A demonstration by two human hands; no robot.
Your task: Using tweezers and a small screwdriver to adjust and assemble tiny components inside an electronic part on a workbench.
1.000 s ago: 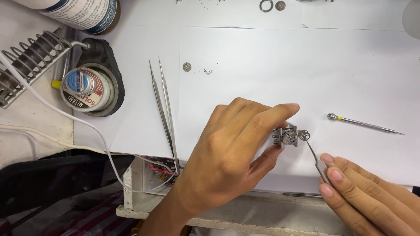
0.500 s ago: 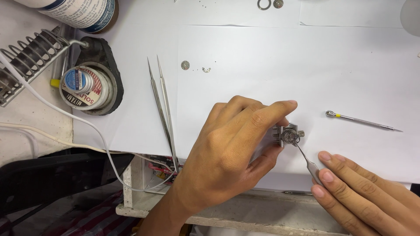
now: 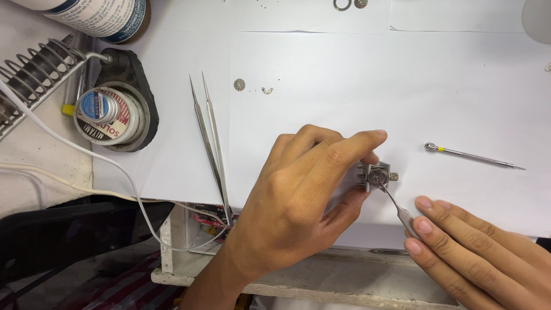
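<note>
Metal holder: small silver clamp (image 3: 376, 175) with a round watch part seated in it, sits on the white paper (image 3: 356, 80) at the tips of your left hand, just beyond the fingertips of your right.
Left hand: your left hand (image 3: 298, 195) lies palm down, fingers curled, index finger and thumb pinched on the clamp's left side; most of the clamp's near edge is hidden under them.
Right hand: your right hand (image 3: 476, 258) comes in from the lower right, fingers closed around a thin metal tool (image 3: 399, 206); only the fingertips and the tool's flattened grip show.
Tool tip: slanted up and left from your right fingers, touching the round part on top of the clamp.
Tweezers: long steel pair (image 3: 209, 143), left of your left hand, points away from you, lying free.
Pin driver: slim screwdriver with a yellow band (image 3: 470, 155), beyond your right hand, apart from the clamp.
Loose parts: a small toothed wheel (image 3: 239, 85) and a tiny curved clip (image 3: 267, 89), well beyond your left hand.
Far left: a solder tin (image 3: 102, 112) in a black stand beside a coiled wire iron rest (image 3: 34, 77), with a white cable (image 3: 86, 155) running past.
</note>
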